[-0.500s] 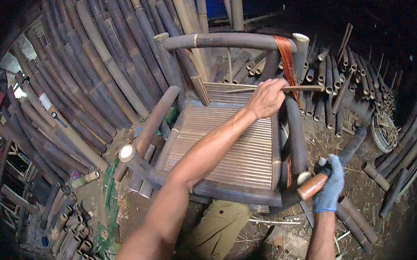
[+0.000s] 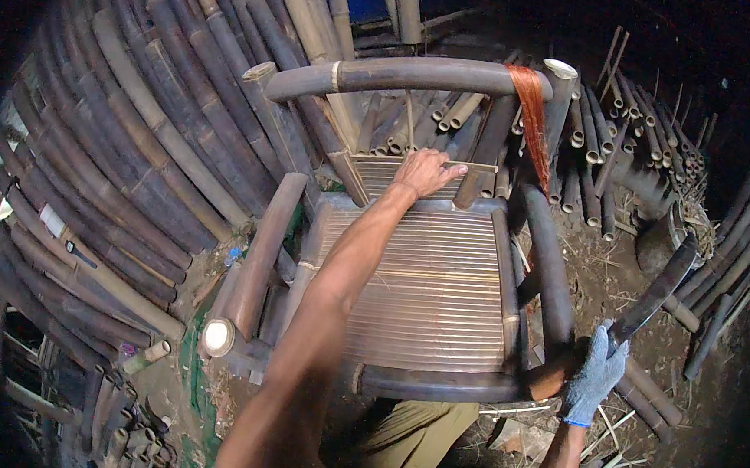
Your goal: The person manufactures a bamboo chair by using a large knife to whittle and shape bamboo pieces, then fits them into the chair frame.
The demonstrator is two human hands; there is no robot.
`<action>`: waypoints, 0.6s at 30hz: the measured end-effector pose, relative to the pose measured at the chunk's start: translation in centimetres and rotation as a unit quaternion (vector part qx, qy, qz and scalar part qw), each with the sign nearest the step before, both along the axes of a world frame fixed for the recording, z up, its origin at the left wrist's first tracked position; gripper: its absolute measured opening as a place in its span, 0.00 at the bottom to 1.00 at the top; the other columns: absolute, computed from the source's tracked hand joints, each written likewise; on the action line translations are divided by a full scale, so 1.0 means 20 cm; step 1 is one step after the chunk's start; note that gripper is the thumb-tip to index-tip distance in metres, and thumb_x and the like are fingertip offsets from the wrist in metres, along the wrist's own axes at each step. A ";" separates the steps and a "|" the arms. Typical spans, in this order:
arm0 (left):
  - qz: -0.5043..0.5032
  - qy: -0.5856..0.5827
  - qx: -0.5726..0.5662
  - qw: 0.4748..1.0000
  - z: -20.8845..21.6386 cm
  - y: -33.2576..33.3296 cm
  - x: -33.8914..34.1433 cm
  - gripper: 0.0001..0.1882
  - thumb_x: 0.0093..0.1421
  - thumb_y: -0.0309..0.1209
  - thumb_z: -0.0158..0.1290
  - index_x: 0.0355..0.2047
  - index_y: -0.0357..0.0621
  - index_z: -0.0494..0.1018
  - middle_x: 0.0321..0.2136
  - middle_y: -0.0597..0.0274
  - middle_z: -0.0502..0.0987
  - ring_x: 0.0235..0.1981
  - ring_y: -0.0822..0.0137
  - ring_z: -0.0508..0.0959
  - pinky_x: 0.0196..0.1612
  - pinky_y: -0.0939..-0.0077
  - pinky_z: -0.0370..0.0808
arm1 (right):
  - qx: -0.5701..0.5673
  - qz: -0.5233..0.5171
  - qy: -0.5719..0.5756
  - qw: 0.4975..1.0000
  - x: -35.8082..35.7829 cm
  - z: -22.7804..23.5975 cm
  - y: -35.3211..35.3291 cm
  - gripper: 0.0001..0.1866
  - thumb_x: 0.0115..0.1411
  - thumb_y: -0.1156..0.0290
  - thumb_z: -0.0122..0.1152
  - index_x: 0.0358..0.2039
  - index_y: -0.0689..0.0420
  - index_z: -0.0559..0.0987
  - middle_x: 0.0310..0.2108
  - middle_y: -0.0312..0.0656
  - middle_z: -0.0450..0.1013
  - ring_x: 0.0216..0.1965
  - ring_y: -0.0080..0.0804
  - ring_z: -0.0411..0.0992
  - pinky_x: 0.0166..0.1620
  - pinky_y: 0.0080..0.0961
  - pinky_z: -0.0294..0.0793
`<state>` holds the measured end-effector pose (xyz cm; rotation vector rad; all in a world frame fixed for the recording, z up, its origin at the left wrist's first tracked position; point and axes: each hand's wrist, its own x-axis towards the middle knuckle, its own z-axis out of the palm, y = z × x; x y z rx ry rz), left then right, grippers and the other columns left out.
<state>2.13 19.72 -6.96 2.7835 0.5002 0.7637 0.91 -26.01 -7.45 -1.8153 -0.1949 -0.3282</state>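
A dark bamboo armchair stands in front of me, with a seat of narrow slats. My bare left hand reaches across the seat to the lower part of the backrest. It is closed on a thin bamboo strip, which lies crosswise between the back uprights, above the slats there. My right hand, in a grey-blue knit glove, grips a machete beside the chair's near right corner. The machete's dark blade points up and away to the right, its wooden handle toward the chair.
Orange-red twine hangs over the right end of the chair's top rail. Long dark bamboo poles lean at the left. Cut bamboo lengths lie piled behind the chair, and short pieces at the lower left. Shavings litter the floor.
My left hand has moved left with the strip, which now sits lower between the back uprights. The right hand and machete have dropped slightly. The view has shifted a little.
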 end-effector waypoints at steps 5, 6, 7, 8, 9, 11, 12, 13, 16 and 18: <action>-0.005 -0.013 -0.009 1.000 -0.04 0.02 0.03 0.32 0.62 0.61 0.48 0.39 0.43 0.82 0.34 0.45 0.81 0.41 0.45 0.79 0.46 0.53 0.74 | -0.044 0.000 0.040 0.998 0.00 0.03 0.01 0.19 0.65 0.66 0.58 0.51 0.65 0.75 0.36 0.38 0.75 0.34 0.24 0.70 0.39 0.25 0.71; -0.005 -0.010 -0.007 1.000 -0.03 0.03 0.03 0.32 0.62 0.61 0.48 0.38 0.42 0.82 0.34 0.45 0.81 0.40 0.45 0.79 0.46 0.53 0.74 | -0.060 -0.006 0.048 0.997 0.01 0.02 0.00 0.18 0.65 0.66 0.58 0.51 0.65 0.76 0.36 0.38 0.75 0.33 0.24 0.70 0.39 0.25 0.71; -0.005 -0.007 -0.004 1.000 -0.03 0.03 0.03 0.32 0.62 0.61 0.48 0.37 0.42 0.82 0.33 0.45 0.81 0.40 0.45 0.79 0.46 0.53 0.74 | -0.036 -0.015 0.017 0.999 0.01 -0.01 0.01 0.17 0.65 0.66 0.58 0.50 0.64 0.76 0.33 0.36 0.75 0.30 0.23 0.69 0.35 0.24 0.70; -0.004 -0.004 -0.002 1.000 -0.03 0.04 0.03 0.32 0.62 0.61 0.48 0.37 0.41 0.82 0.33 0.45 0.80 0.40 0.45 0.79 0.46 0.53 0.74 | -0.035 -0.018 0.027 0.999 0.01 -0.01 0.01 0.17 0.65 0.66 0.58 0.49 0.64 0.76 0.32 0.36 0.74 0.30 0.22 0.68 0.34 0.24 0.69; -0.013 -0.002 0.000 1.000 -0.02 0.05 0.03 0.33 0.62 0.61 0.47 0.36 0.41 0.81 0.32 0.45 0.80 0.40 0.45 0.79 0.46 0.53 0.74 | -0.033 -0.018 0.035 0.999 -0.01 0.02 0.03 0.16 0.65 0.66 0.58 0.48 0.64 0.76 0.31 0.35 0.74 0.29 0.22 0.68 0.33 0.23 0.68; -0.030 0.004 0.004 1.000 -0.03 0.08 0.01 0.33 0.63 0.61 0.47 0.34 0.39 0.81 0.31 0.45 0.80 0.39 0.46 0.79 0.45 0.53 0.74 | -0.031 -0.016 0.042 0.998 -0.01 0.04 0.05 0.15 0.65 0.66 0.58 0.47 0.64 0.76 0.29 0.34 0.73 0.28 0.21 0.67 0.32 0.22 0.67; -0.037 -0.015 0.004 0.999 -0.02 0.06 0.01 0.34 0.63 0.61 0.47 0.33 0.38 0.81 0.32 0.45 0.80 0.39 0.46 0.79 0.46 0.53 0.74 | -0.033 -0.017 0.040 0.998 -0.01 0.03 0.04 0.15 0.66 0.66 0.57 0.47 0.63 0.76 0.29 0.34 0.73 0.28 0.20 0.66 0.32 0.22 0.67; -0.043 -0.034 0.005 0.998 -0.01 0.04 0.01 0.34 0.62 0.61 0.47 0.31 0.38 0.81 0.32 0.44 0.80 0.40 0.46 0.80 0.46 0.53 0.74 | -0.035 -0.019 0.038 0.998 0.00 0.03 0.03 0.15 0.66 0.65 0.57 0.46 0.63 0.76 0.28 0.33 0.72 0.27 0.20 0.66 0.31 0.22 0.66; -0.046 -0.060 0.015 0.997 -0.01 0.03 -0.01 0.34 0.62 0.61 0.47 0.29 0.37 0.81 0.31 0.45 0.81 0.39 0.47 0.80 0.45 0.53 0.75 | -0.035 -0.003 0.037 0.999 0.01 0.02 0.02 0.15 0.66 0.65 0.58 0.46 0.63 0.76 0.28 0.33 0.72 0.27 0.20 0.66 0.31 0.22 0.66; -0.052 -0.070 0.040 0.995 -0.03 0.03 -0.02 0.34 0.62 0.61 0.47 0.28 0.38 0.80 0.30 0.46 0.80 0.39 0.47 0.80 0.45 0.54 0.74 | -0.043 -0.020 0.044 0.998 0.01 0.01 0.02 0.15 0.66 0.63 0.58 0.44 0.64 0.76 0.28 0.33 0.72 0.27 0.20 0.66 0.32 0.23 0.67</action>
